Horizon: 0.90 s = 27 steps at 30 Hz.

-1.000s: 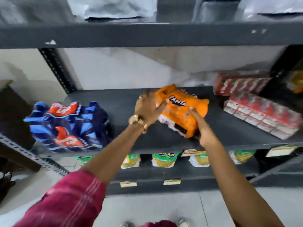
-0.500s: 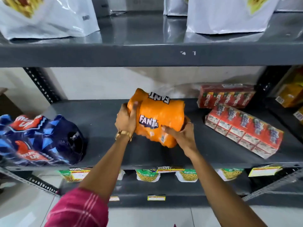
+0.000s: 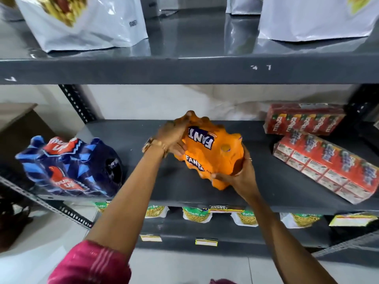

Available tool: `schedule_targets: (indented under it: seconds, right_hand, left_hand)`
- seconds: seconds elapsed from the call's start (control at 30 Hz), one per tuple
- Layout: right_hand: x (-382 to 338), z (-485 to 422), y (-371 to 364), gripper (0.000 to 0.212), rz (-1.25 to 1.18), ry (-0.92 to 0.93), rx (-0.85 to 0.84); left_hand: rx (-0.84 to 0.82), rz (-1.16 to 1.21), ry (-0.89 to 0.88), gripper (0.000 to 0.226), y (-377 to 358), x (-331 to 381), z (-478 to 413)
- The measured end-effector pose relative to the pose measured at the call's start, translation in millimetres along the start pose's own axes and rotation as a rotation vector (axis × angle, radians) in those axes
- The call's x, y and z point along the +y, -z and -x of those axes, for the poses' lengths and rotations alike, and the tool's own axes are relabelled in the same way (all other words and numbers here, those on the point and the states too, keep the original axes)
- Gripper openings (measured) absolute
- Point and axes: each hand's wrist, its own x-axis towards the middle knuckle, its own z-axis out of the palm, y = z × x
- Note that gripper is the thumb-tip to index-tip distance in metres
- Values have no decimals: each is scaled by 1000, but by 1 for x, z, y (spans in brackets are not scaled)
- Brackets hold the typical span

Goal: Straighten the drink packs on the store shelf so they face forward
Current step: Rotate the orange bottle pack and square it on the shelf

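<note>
An orange Fanta pack (image 3: 217, 154) sits tilted in the middle of the grey middle shelf (image 3: 133, 138). My left hand (image 3: 174, 133) grips its upper left end. My right hand (image 3: 240, 173) holds its lower right corner from below. A dark blue Thums Up pack (image 3: 69, 167) lies at the shelf's left end, overhanging the front edge. Two red Maaza juice-box packs lie at the right: one (image 3: 303, 120) at the back, one (image 3: 328, 167) skewed diagonally toward the front.
White snack bags (image 3: 82, 21) stand on the upper shelf, whose front lip (image 3: 184, 70) runs just above my hands. Green snack packets (image 3: 196, 215) and price tags hang along the lower shelf. A slotted upright (image 3: 75, 103) stands at the back left.
The Fanta pack has been turned between my hands, its end now pointing toward me and to the right. The view has dropped slightly closer to the shelf.
</note>
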Motion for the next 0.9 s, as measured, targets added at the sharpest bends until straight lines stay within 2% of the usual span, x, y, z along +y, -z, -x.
schedule_targets:
  seconds: [0.1, 0.17, 0.23, 0.3, 0.33, 0.37, 0.43, 0.5, 0.57, 0.63, 0.7, 0.73, 0.8, 0.83, 0.9]
  right_hand:
    - [-6, 17, -21, 111, -86, 30, 152]
    - [-3, 40, -46, 109, -118, 59, 271]
    - [-3, 66, -68, 100, -133, 72, 270]
    - [-5, 78, -80, 78, -108, 111, 209]
    - [-6, 77, -79, 69, -91, 126, 214]
    - [-5, 72, -74, 65, -102, 129, 269]
    - [5, 53, -54, 69, -144, 65, 436]
    - [20, 29, -29, 85, -139, -40, 482]
    - [30, 11, -6, 93, -95, -147, 395]
    - [27, 3, 9, 73, 40, -175, 239]
    - [31, -1, 14, 57, 155, -147, 154]
    - [33, -1, 15, 53, 170, -158, 141]
    - [36, 0, 16, 48, 140, -167, 131]
    - [37, 2, 16, 48, 113, -172, 118]
    - [37, 5, 17, 48, 110, -168, 93]
  left_hand:
    - [-76, -207, -25, 92, -9, 43, 10]
    - [-113, -314, -93, 85, -19, 60, 5]
    - [-178, -518, -141, 82, -31, 69, 2]
    - [-183, -658, -179, 106, -36, 68, 0]
    - [-186, -634, -142, 118, -36, 65, 0]
    - [-189, -646, -162, 118, -34, 64, 6]
    - [-221, -777, -343, 89, -33, 65, 8]
    - [-231, -831, -517, 106, -34, 52, 2]
    - [-79, -884, -619, 121, -31, 35, -3]
    - [152, -829, -636, 125, -26, 8, 1]
    - [331, -525, -545, 131, -23, -33, 3]
    - [306, -298, -426, 135, -23, -53, 3]
    - [79, 56, -232, 130, -29, -83, 6]
    - [-18, 121, -201, 120, -36, -95, 10]
    - [1, 107, -244, 102, -49, -110, 15]
